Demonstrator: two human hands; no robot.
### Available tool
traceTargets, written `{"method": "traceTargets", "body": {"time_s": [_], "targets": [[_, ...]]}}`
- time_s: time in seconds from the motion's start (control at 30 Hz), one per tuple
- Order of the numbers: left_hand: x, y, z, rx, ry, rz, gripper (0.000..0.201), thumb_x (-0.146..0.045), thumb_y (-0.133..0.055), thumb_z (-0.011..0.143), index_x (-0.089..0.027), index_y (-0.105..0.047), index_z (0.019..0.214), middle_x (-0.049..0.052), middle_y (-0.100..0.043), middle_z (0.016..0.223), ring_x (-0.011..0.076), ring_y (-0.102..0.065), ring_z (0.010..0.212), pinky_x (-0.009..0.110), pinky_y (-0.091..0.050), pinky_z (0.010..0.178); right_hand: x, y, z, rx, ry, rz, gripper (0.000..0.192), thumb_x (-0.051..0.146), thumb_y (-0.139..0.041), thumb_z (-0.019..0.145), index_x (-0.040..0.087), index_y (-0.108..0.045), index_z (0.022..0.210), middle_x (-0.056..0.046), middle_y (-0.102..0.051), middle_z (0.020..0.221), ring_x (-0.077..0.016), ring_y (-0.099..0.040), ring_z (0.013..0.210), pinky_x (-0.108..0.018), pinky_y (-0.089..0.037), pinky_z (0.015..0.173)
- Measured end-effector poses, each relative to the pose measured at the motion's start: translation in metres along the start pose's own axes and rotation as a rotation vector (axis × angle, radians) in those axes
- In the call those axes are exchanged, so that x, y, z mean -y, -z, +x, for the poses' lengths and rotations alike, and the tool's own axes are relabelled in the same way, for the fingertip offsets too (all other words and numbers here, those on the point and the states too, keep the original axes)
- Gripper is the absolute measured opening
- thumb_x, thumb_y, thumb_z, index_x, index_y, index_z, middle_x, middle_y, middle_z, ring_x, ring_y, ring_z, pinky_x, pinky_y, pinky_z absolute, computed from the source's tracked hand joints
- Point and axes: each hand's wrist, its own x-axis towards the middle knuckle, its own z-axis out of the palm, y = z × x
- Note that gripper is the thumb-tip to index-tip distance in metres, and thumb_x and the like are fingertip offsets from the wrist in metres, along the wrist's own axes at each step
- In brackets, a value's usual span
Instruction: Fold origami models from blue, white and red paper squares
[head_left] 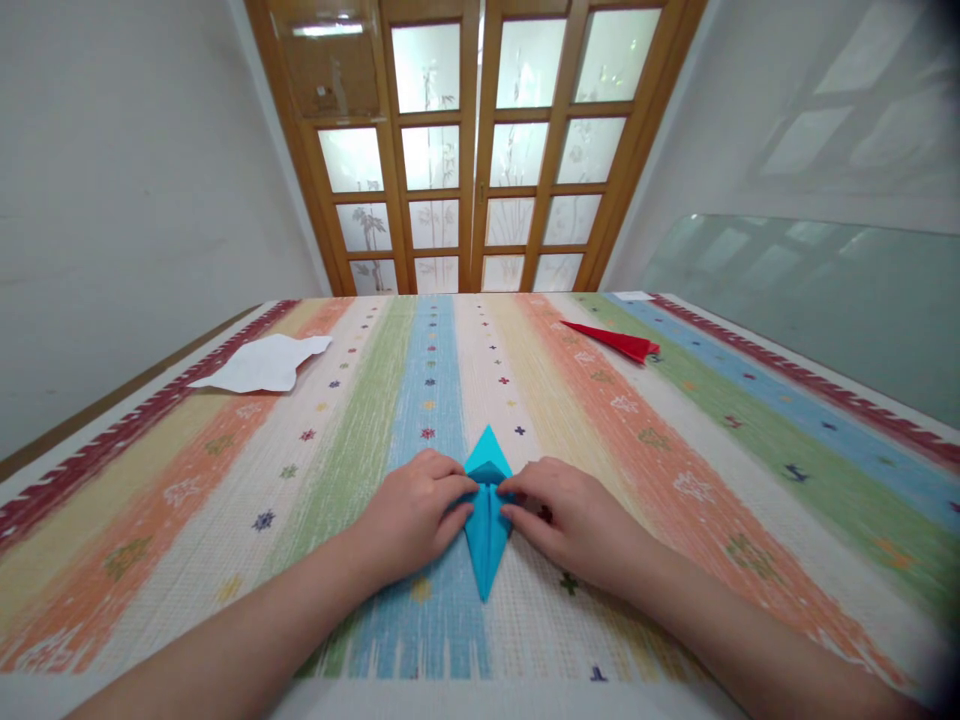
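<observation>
A folded piece of blue paper [487,520], shaped like a long diamond, lies flat on the striped tablecloth [675,470] near the front edge. My left hand [412,515] presses on its left side, fingertips at the central fold. My right hand [566,520] presses on its right side, fingertips meeting the left ones at the middle of the paper. Both hands pinch or hold down flaps of the blue paper.
A folded red paper shape [615,341] lies far right on the cloth. A crumpled white sheet [262,365] lies far left. A glass pane [810,300] leans at the right wall. Wooden doors with frosted panes [480,150] stand behind the table.
</observation>
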Motion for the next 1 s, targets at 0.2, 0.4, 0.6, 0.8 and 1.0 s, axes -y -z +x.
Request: {"method": "traceTargets", "body": {"time_s": [0.2, 0.4, 0.6, 0.8, 1.0], "targets": [[-0.0008, 0.0014, 0.0002, 0.027, 0.017, -0.043, 0.032, -0.029, -0.061, 0.094, -0.019, -0.064, 0.124, 0.01, -0.068, 0.116, 0.0276, -0.059, 0.11, 0.046, -0.049, 0.098, -0.0014, -0.002, 0.0007, 0.002, -0.006, -0.001, 0.023, 0.028, -0.065, 0.092, 0.021, -0.071, 0.113, -0.005, -0.071, 0.089, -0.0213, -0.062, 0.084, -0.033, -0.043, 0.075], [-0.0015, 0.0003, 0.0005, -0.03, 0.051, -0.104, 0.041, -0.034, -0.064, 0.093, -0.019, -0.058, 0.131, 0.011, -0.066, 0.125, 0.0275, -0.056, 0.117, 0.046, -0.046, 0.104, 0.0001, -0.0022, 0.0006, -0.007, -0.073, 0.028, 0.031, 0.029, -0.062, 0.093, 0.022, -0.068, 0.123, -0.006, -0.072, 0.089, -0.0216, -0.062, 0.083, -0.033, -0.043, 0.075], [0.0012, -0.0021, 0.0007, -0.051, 0.074, -0.162, 0.039, -0.028, -0.064, 0.091, -0.02, -0.058, 0.129, 0.009, -0.066, 0.124, 0.0257, -0.057, 0.116, 0.044, -0.045, 0.103, -0.0044, -0.0075, 0.001, -0.015, -0.133, 0.101, 0.032, 0.034, -0.059, 0.096, 0.023, -0.067, 0.125, -0.005, -0.07, 0.085, -0.0214, -0.062, 0.081, -0.032, -0.042, 0.072], [0.0029, -0.004, -0.0003, -0.072, 0.119, -0.215, 0.034, -0.028, -0.065, 0.089, -0.022, -0.061, 0.122, 0.007, -0.068, 0.115, 0.0249, -0.059, 0.108, 0.043, -0.047, 0.097, -0.0028, -0.008, 0.0027, 0.011, -0.141, 0.128, 0.023, 0.031, -0.06, 0.095, 0.022, -0.068, 0.114, -0.003, -0.067, 0.08, -0.0197, -0.06, 0.076, -0.031, -0.039, 0.069], [0.0017, -0.004, 0.0004, -0.08, 0.139, -0.258, 0.033, -0.017, -0.062, 0.085, -0.021, -0.063, 0.117, 0.007, -0.068, 0.114, 0.0235, -0.06, 0.108, 0.042, -0.047, 0.098, 0.0007, -0.0066, 0.0031, 0.026, -0.136, 0.129, 0.008, 0.027, -0.061, 0.093, 0.021, -0.064, 0.098, -0.001, -0.063, 0.078, -0.018, -0.057, 0.074, -0.029, -0.035, 0.066]]}}
